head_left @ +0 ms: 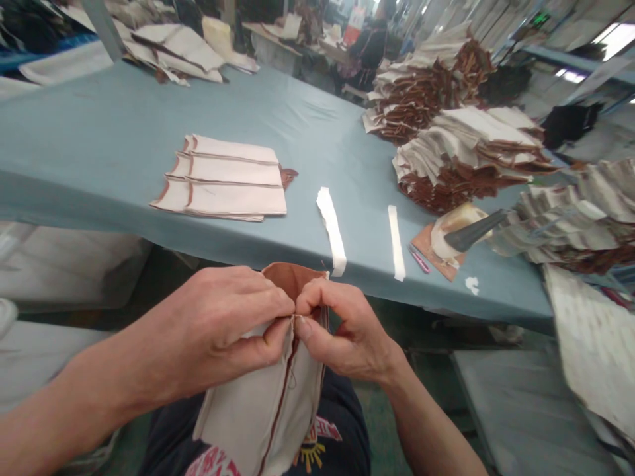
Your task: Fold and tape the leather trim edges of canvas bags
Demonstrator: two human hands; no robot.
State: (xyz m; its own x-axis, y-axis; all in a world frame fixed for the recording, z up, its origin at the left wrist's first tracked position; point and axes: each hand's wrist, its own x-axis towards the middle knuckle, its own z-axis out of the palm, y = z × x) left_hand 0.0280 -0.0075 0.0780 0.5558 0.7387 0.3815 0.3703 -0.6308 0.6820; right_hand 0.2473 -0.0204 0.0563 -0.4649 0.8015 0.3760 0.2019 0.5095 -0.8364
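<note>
Blue-green cloth covers a long worktable [124,125] in a cluttered workroom, and, taking the pinching fingers as the clock's centre, a neat set of pale panels [233,175] lies on it at eleven o'clock. One white strip [331,231] lies at one o'clock and a second, narrower strip [395,241] at two, with a pink pen [419,259] and a dark-handled tool [473,230] beyond it in the same direction; bulky piles of pale-and-brown pieces [446,158] rise between one and two. At the centre, near the table's edge and resting over the lap, is the pale piece [248,403] being worked, its brown inner side [292,274] showing at twelve and its dark seam [278,416] running down toward six. Left hand [233,324] and right hand [342,324] each grasp it between thumb and forefinger, fingertips meeting at the seam's upper end; whether a needle sits there is too small to tell. A loose thread [292,379] dangles beside the seam. I judge the step to be fine finishing at that join, and the next move seems to call for steady, matched pinches, edges aligned and the thread kept free.
</note>
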